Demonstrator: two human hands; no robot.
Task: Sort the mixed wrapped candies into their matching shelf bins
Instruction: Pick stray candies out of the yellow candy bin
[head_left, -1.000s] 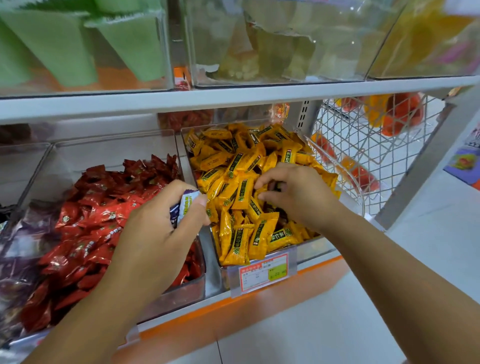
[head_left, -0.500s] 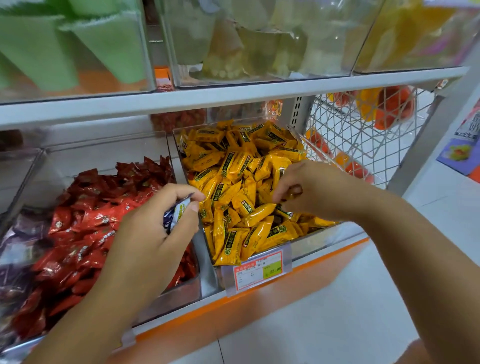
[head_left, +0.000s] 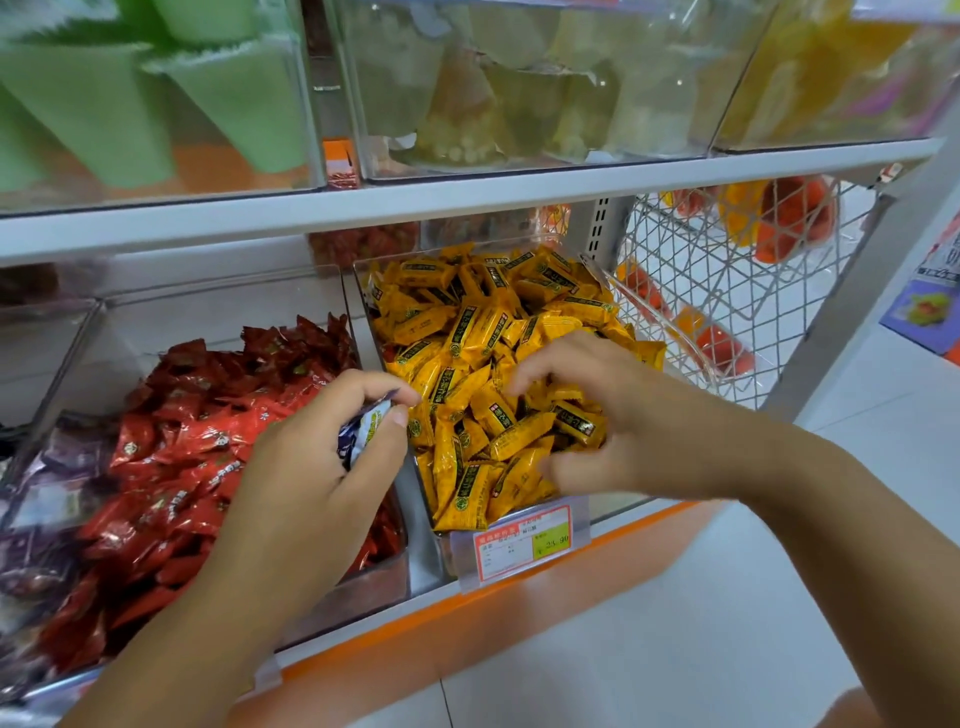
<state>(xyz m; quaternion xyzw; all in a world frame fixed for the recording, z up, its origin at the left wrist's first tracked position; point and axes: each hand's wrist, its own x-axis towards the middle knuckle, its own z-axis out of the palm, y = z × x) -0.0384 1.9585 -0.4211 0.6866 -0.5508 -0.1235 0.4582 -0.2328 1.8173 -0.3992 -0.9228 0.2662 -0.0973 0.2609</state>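
Over the yellow wrapped candies (head_left: 467, 332) in a clear plastic shelf bin (head_left: 618, 509), the right hand (head_left: 602, 415) rakes with curled fingers; cannot tell if it pinches anything. The left hand (head_left: 311, 467) grips blue-and-white foil-wrapped candies (head_left: 366, 428) beside the red wrapped candies (head_left: 208, 441). Step looks like culling strays from yellow. Next calls for pinching an odd wrapper and carrying the strays to their matching bin.

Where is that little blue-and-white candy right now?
In the head view, just left of centre, the left hand pinches the blue-and-white candy, over the boundary between the red candies and the yellow candies.
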